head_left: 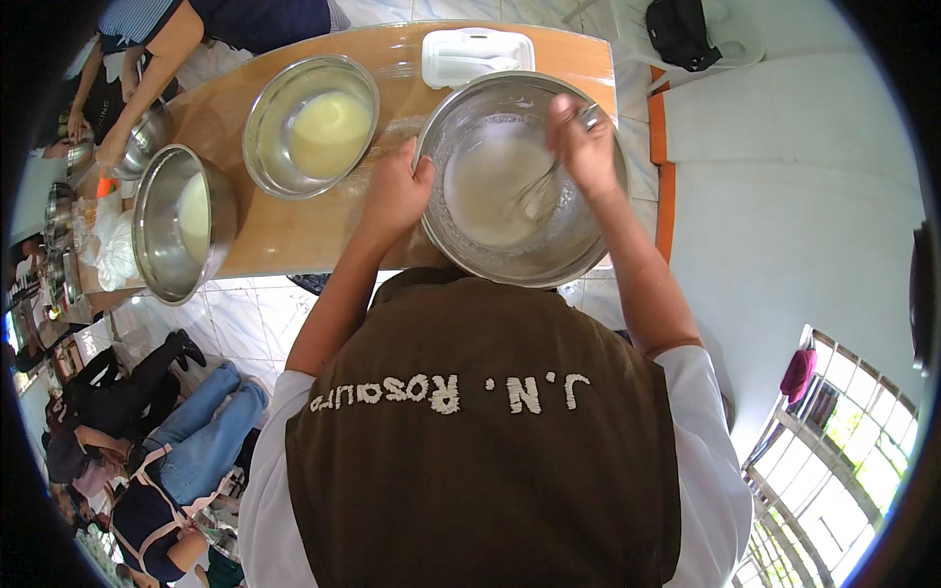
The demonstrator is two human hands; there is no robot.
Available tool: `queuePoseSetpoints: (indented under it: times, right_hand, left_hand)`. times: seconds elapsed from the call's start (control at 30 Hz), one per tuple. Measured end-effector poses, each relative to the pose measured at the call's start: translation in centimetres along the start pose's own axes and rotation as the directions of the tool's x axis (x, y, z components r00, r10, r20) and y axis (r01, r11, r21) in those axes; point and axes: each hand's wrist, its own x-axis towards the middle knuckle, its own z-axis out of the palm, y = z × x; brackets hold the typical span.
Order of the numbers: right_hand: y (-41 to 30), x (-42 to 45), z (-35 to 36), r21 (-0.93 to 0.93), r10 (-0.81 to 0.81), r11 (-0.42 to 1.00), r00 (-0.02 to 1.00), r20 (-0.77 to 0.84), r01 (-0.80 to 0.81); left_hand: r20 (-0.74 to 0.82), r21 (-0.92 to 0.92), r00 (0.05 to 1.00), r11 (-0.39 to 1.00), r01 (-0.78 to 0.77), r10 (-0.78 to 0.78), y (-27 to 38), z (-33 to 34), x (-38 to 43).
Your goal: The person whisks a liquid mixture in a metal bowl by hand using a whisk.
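A large stainless steel mixing bowl [441,220] stands at the table's near right edge, with a pale, cloudy liquid mixture [485,184] in it and white residue on its inner wall. My left hand [401,187] grips the bowl's left rim, thumb over the edge. Above the right side of the bowl, my right hand [584,147] is closed around the handle of a wire whisk [542,192]. The whisk's wires dip into the mixture and look blurred.
A steel bowl of pale yellow liquid [312,128] stands left of mine, and another steel bowl [173,228] with pale liquid farther left. Behind is a white foam container [478,59]. A white plastic bag [114,242] lies at left, near another person's arm [143,95]. A wall [772,184] rises at right.
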Motion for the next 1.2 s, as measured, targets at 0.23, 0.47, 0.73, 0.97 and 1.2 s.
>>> queuePoseSetpoints:
  times: [0.23, 0.47, 0.73, 0.97, 1.2]
  right_hand:
    - [0.9, -0.4, 3.8, 0.397, -0.036, 0.917, 0.999, 0.008, 0.029]
    - [0.1, 2.6, 0.7, -0.013, -0.176, 0.984, 0.966, -0.192, 0.177]
    - [0.4, 2.2, -1.2, -0.134, -0.134, 0.983, 0.988, -0.08, 0.122]
    - [0.6, 0.1, 1.1, 0.406, 0.17, 0.861, 0.925, 0.34, -0.307]
    - [1.4, 2.3, 1.8, 0.192, -0.157, 0.959, 0.954, -0.256, 0.21]
  left_hand:
    - [-0.045, 0.028, 0.991, 0.992, -0.122, 0.123, -0.1, 0.1, 0.3]
    - [-0.014, -0.006, 0.998, 0.998, -0.056, 0.056, 0.3, 0.0, 0.3]
    - [-0.03, -0.037, 0.996, 0.996, -0.083, 0.081, -0.5, 0.1, 0.3]
    - [-0.055, -0.007, 0.993, 0.994, -0.109, 0.109, -0.8, 0.2, 0.5]
    - [0.0, 0.007, 1.0, 1.0, -0.027, 0.027, -0.2, 0.1, 0.7]
